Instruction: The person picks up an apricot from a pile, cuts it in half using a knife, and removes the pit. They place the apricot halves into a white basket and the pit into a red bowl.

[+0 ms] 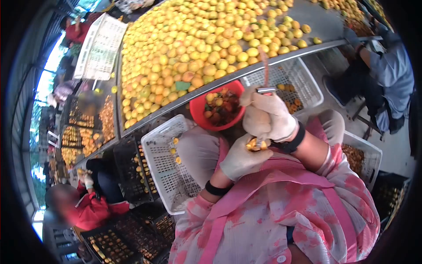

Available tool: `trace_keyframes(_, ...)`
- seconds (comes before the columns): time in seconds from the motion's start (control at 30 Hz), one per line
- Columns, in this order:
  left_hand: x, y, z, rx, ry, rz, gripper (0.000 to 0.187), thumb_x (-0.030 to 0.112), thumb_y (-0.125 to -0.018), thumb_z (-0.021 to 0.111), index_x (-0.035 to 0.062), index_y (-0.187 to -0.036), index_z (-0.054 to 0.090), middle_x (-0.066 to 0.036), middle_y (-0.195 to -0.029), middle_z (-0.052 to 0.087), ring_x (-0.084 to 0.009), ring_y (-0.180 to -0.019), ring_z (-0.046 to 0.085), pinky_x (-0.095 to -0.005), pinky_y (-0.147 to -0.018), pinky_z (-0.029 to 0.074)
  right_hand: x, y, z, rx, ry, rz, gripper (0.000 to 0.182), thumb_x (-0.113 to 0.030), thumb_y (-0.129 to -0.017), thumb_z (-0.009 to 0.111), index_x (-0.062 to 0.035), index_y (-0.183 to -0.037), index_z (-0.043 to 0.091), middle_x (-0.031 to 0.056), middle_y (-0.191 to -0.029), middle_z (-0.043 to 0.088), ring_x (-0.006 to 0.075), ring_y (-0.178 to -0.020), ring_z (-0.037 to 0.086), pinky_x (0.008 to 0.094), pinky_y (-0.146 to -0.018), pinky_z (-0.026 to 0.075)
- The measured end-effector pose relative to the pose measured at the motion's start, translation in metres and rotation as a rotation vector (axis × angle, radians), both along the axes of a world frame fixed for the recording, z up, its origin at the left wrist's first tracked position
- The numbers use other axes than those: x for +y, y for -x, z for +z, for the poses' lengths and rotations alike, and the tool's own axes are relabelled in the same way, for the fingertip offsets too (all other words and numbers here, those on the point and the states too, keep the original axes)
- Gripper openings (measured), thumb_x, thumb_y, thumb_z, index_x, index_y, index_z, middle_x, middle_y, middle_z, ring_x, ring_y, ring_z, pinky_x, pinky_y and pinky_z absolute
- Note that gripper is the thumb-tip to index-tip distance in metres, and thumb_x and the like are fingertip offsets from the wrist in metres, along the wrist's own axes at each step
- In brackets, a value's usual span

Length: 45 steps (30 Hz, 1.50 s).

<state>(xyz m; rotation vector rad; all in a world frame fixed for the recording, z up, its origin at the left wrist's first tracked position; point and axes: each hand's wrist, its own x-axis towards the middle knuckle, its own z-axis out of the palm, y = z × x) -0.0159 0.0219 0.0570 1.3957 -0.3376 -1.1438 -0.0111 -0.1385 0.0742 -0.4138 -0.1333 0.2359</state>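
My left hand (246, 159), in a pale glove, is closed around an apricot (256, 144) that looks cut open, its orange flesh facing up. Just above it, my gloved right hand (270, 115) is curled around a small tool (266, 90) with a metal end. A reddish strap (264, 66) extends from the tool's end. The tool's working part is hidden by my fingers, close to the apricot. Beyond my hands, a red bucket (196, 115) holds apricot pieces and dark scraps.
A metal-edged table (165, 107) ahead carries a heap of apricots (198, 53). White crates stand left (151, 149), ahead right (314, 81) and right (373, 154) of me. A person in red (94, 209) sits at left near dark trays (110, 242); another person (389, 66) is at right.
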Motion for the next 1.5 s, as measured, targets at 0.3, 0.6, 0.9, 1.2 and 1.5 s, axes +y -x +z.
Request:
trace_keyframes(0.3,-0.013,0.002,-0.038,-0.334,0.218,0.33,0.035,0.028,-0.092,0.064,0.0011,-0.112,0.055,-0.004,-0.091,0.058,-0.012,-0.082,0.052,-0.0289,-0.074,0.045,0.014,0.004,0.008,-0.228,0.763,-0.512,0.016,-0.015,-0.101,0.042,-0.0021,-0.099,0.051,-0.0062,-0.049,0.027,0.0056,-0.035,0.025,0.0235,-0.035,0.023)
trace_keyframes(0.6,-0.007,0.01,-0.047,-0.34,0.378,0.367,0.046,0.046,-0.1,0.047,0.0019,-0.114,0.054,-0.002,-0.09,0.056,-0.0076,-0.077,0.05,-0.0228,-0.069,0.043,0.028,0.004,0.011,-0.242,0.35,-0.342,0.017,-0.018,-0.102,0.042,-0.0025,-0.099,0.048,-0.0059,-0.049,0.026,0.0055,-0.035,0.025,0.024,-0.036,0.024)
trace_keyframes(0.9,-0.007,0.018,-0.026,0.062,0.47,0.35,0.051,0.057,-0.101,0.029,0.0111,-0.1,0.051,-0.001,-0.078,0.057,-0.0054,-0.052,0.047,-0.0193,-0.044,0.034,0.025,0.01,0.011,-0.272,0.214,-0.297,0.017,-0.019,-0.102,0.044,-0.0037,-0.099,0.048,-0.0056,-0.047,0.027,0.0067,-0.033,0.025,0.0243,-0.033,0.021)
trace_keyframes(1.2,-0.005,0.019,-0.016,0.668,0.532,0.389,0.031,0.038,-0.098,0.05,0.0073,-0.099,0.053,-0.006,-0.091,0.062,-0.0135,-0.07,0.061,-0.0239,-0.055,0.049,0.016,0.03,0.012,-0.198,0.52,-0.324,0.012,-0.011,-0.084,0.062,0.0009,-0.088,0.062,0.0095,-0.068,0.06,0.0192,-0.06,0.06,0.0311,-0.06,0.052)
trace_keyframes(1.5,0.012,0.007,-0.006,0.258,0.36,0.348,0.051,0.053,-0.103,0.025,0.0094,-0.115,0.049,-0.007,-0.096,0.059,-0.0073,-0.069,0.052,-0.0153,-0.056,0.041,0.012,0.015,0.041,-0.129,0.31,-0.493,0.018,-0.018,-0.099,0.045,-0.006,-0.1,0.058,-0.0016,-0.049,0.032,0.0105,-0.036,0.032,0.0279,-0.035,0.037)
